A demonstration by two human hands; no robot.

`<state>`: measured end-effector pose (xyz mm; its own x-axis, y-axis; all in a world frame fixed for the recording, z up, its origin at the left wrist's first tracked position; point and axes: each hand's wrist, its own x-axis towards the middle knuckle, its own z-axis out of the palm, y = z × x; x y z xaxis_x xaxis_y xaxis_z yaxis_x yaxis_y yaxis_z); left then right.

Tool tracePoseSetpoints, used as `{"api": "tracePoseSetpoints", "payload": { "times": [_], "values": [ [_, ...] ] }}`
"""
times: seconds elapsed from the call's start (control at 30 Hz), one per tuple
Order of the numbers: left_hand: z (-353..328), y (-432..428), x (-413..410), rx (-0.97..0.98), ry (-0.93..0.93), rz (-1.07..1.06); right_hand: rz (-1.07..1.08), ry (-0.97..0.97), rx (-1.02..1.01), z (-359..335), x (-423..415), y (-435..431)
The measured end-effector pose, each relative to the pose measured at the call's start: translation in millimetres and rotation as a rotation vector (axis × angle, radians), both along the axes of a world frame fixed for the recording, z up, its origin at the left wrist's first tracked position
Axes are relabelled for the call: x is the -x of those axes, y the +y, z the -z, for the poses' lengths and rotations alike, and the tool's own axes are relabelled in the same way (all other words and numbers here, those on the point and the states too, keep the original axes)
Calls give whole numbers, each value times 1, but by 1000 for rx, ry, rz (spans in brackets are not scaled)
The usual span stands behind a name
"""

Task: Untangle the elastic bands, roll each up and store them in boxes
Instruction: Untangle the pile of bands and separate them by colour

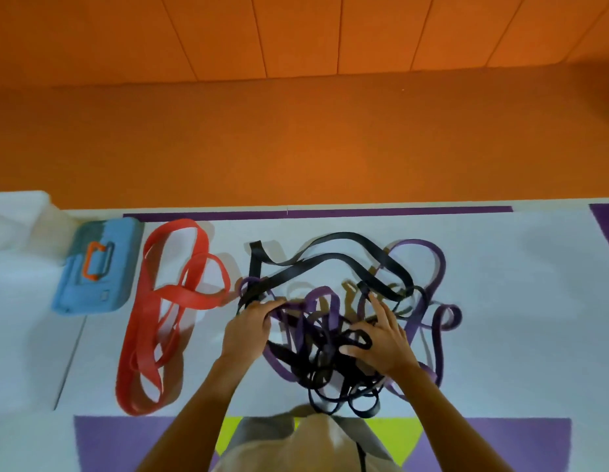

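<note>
A tangle of black bands (330, 264) and purple bands (429, 253) lies in the middle of the white table. My left hand (246, 327) grips strands at the tangle's left edge, fingers curled over purple and black loops. My right hand (381, 338) lies on the right part of the heap, fingers spread, with the thumb hooked around a black loop. A red band (170, 301) lies apart to the left, loosely looped. A closed blue box (97, 267) with an orange handle sits at the far left.
The white table (517, 318) ends at its far edge against an orange floor (296, 137). A pale translucent container (20, 219) stands at the back left corner. A purple and yellow pattern (143, 444) marks the near edge.
</note>
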<state>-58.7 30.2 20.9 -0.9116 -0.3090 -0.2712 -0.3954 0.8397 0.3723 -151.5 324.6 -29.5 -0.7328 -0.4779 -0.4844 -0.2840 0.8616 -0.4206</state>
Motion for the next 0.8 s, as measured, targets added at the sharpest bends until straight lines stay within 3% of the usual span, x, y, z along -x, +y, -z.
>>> {"api": "tracePoseSetpoints", "payload": {
  "times": [0.17,0.3,0.37,0.47,0.6,0.7,0.8],
  "values": [
    [-6,-17,-2,-24,200,-253,-47,96,-29,2,0,13],
    [-2,-27,-14,-13,228,-258,43,150,38,-3,0,5],
    [2,-32,-19,-96,248,-232,32,115,13,-8,10,4],
    [2,-36,-24,-269,133,-137,-13,77,-67,-15,22,6],
    [1,-39,-29,-394,-43,-83,33,277,-133,-14,27,1],
    [1,-39,-34,-421,-33,-108,51,383,-8,-16,30,-19],
    [1,-35,-42,-441,1,-171,43,227,192,-17,33,-49]
  ]
}}
